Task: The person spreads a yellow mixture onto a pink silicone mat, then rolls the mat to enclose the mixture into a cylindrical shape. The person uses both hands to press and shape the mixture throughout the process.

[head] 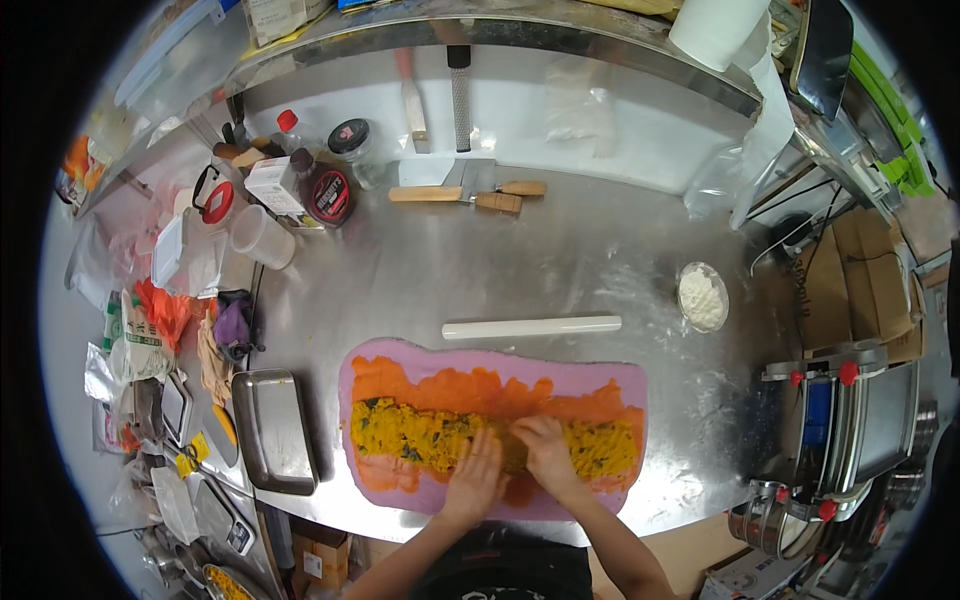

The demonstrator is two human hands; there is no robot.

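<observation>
A sheet of pink-purple dough [495, 354] lies on the steel worktop, spread with an orange layer [457, 386]. Along its middle runs a thick band of crumbly yellow filling with dark green bits [409, 435]. My left hand [476, 476] rests on this band near its centre, fingers stretched forward. Just to its right, my right hand [550, 456] touches the filling with bent, bunched fingers. Whether those fingertips pinch any of it is hidden. Between both hands, the orange layer shows through where the filling looks thin.
Beyond the dough lies a white rolling pin [532, 327]. A bowl of white powder [703, 297] stands to the right, near a roller machine [832, 431]. On the left is a rectangular metal pan [275, 433]. Wooden-handled scrapers [469, 193] lie by the back wall.
</observation>
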